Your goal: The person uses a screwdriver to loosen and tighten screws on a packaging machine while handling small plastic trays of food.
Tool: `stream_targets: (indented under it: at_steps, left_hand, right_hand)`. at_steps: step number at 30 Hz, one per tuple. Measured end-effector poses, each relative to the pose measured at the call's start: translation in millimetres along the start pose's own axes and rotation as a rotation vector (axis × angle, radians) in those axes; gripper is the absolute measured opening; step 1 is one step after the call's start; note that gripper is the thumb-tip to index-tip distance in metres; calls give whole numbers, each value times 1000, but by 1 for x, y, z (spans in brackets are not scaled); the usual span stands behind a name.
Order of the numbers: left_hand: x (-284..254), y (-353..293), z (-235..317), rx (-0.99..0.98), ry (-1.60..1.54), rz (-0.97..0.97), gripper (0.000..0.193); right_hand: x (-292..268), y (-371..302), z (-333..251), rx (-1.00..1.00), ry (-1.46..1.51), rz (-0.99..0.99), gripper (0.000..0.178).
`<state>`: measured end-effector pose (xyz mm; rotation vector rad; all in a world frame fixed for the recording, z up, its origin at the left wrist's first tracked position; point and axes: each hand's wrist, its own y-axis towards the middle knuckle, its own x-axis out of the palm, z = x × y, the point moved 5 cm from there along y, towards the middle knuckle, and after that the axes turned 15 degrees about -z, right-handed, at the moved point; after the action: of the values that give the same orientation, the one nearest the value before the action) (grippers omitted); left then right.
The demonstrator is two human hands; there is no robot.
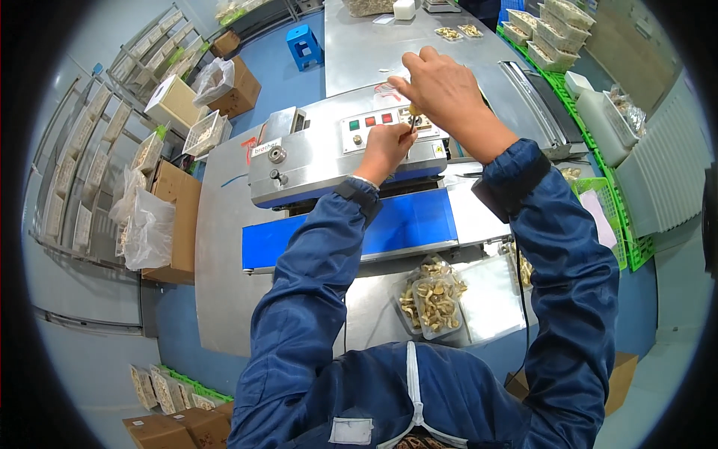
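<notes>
The hands [385, 152] [443, 91] cover parts of the tool [413, 111] and panel [365, 133]; the top edge cuts off the surface's [359, 60] far end.

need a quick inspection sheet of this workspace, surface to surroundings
Surface: steel table, shiny
Machine: on the table, blue belt along its near side
Trays: clear, holding mushroom-like pieces, near the belt
Clutter: two small packs towards the table's far end
Left hand: at the panel, fingers by a yellow-topped tool, grip unclear
Right hand: raised by the tool's top, grip unclear
Cables: black cord beside the right sleeve
Surroundings: cartons left, blue stool beyond, stacked baskets right
</notes>
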<state>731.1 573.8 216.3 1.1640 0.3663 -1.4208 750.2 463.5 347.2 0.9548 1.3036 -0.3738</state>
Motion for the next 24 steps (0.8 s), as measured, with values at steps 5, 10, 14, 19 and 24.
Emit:
stream_targets:
  at_steps: [5,10,14,19,24]
  left_hand:
    - [2,-1,2,-71,34,7,23]
    - [4,-7,-3,-100,-56,26,19]
    - [2,-3,0,-35,-182,-72,15]
    - [4,-2,-9,-34,-167,-102,18]
    - [2,-7,-2,-51,-128,-27,20]
  right_hand:
    - [1,2,8,-237,200,37,22]
    - [-1,-1,-3,-276,298,-2,34]
    - [-3,-4,-7,-307,301,-46,29]
    - [3,-1,-8,-369,338,68,27]
    - [3,0,-11,-412,399,81,33]
